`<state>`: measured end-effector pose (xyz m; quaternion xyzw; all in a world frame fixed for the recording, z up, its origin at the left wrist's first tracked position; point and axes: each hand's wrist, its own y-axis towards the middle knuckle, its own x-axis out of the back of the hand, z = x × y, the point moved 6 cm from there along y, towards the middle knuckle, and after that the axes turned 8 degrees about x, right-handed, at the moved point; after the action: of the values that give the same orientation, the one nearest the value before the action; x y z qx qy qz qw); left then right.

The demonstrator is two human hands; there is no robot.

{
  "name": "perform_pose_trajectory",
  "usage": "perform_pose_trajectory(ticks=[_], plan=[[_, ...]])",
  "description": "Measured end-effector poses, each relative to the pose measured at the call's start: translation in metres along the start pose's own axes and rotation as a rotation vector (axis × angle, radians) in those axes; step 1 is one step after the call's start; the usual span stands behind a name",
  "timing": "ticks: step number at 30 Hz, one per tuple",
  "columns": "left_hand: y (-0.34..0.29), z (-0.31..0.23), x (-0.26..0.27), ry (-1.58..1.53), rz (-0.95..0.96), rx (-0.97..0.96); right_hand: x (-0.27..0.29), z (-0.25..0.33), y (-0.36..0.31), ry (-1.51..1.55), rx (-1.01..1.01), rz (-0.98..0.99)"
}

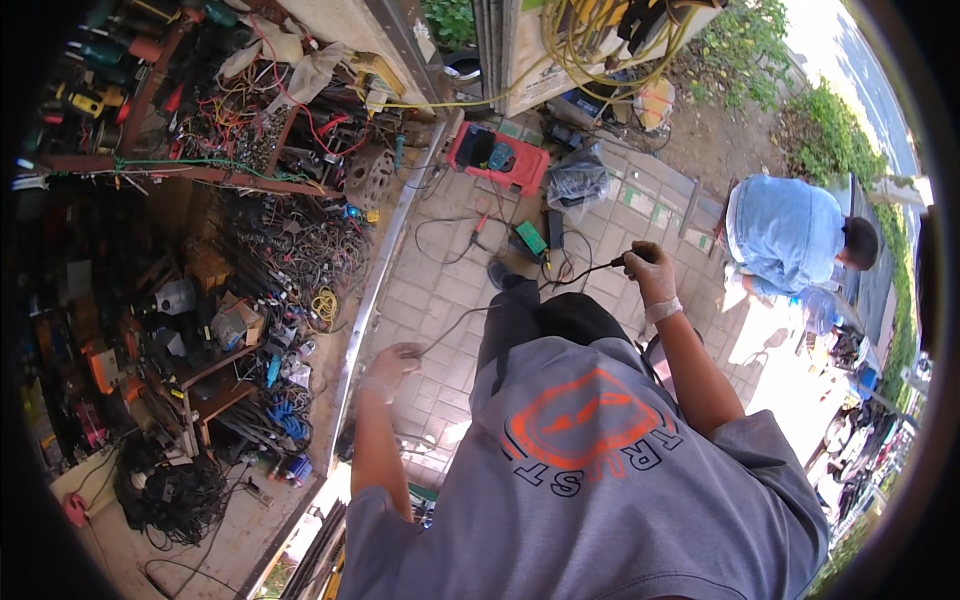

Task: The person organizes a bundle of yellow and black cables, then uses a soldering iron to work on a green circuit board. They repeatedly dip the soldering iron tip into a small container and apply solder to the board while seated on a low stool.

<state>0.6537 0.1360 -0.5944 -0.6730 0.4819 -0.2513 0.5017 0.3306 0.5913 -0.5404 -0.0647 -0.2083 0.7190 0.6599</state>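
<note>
My left hand (393, 368), in a thin see-through glove, pinches the end of a thin grey cable (458, 322). From there the cable runs up toward my legs. On the right, my gloved right hand (650, 272) is closed around the thick end of a black cable (597, 267); the tip inside the fingers is hidden. This cable loops down toward the paving near a green boxy device (531, 237). Between the device and the metal door sill lies a red-and-black lead (478, 228) on the bricks.
A red plastic tray (540, 172) and a clear plastic bag (578, 180) sit ahead on the brick paving (420, 300). Left of the metal sill (365, 310), shelves hold tangled wires (310, 250) and tools. Yellow hose (570, 45) hangs ahead. A person in light blue (785, 232) crouches at right.
</note>
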Motion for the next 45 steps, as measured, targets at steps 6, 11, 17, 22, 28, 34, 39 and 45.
perform_pose_trajectory(ticks=[6,11,17,22,28,34,39,45], plan=[[-0.046,0.026,0.008,0.207,-0.084,0.323,-0.003,-0.039,-0.038,0.076,0.126,-0.018],[-0.061,0.059,0.025,0.522,-0.259,0.461,0.004,-0.078,-0.097,0.116,0.029,-0.072],[-0.062,0.045,0.022,1.009,-0.441,0.087,0.008,-0.093,-0.166,0.012,0.064,-0.087],[-0.047,0.008,-0.014,1.023,-0.328,-0.243,-0.005,-0.103,-0.193,-0.151,0.131,-0.106],[-0.005,-0.047,-0.015,1.223,-0.361,-0.425,-0.049,-0.122,-0.205,-0.21,0.116,-0.048],[0.006,-0.099,0.024,1.458,-0.525,-0.87,-0.053,-0.033,-0.227,-0.49,0.166,-0.19],[0.044,-0.097,0.091,1.163,-0.447,-0.383,0.053,0.172,-0.331,0.063,0.614,-0.687],[0.056,-0.085,0.126,1.477,-0.221,-0.277,0.07,0.331,-0.641,-0.663,1.565,-1.478]])
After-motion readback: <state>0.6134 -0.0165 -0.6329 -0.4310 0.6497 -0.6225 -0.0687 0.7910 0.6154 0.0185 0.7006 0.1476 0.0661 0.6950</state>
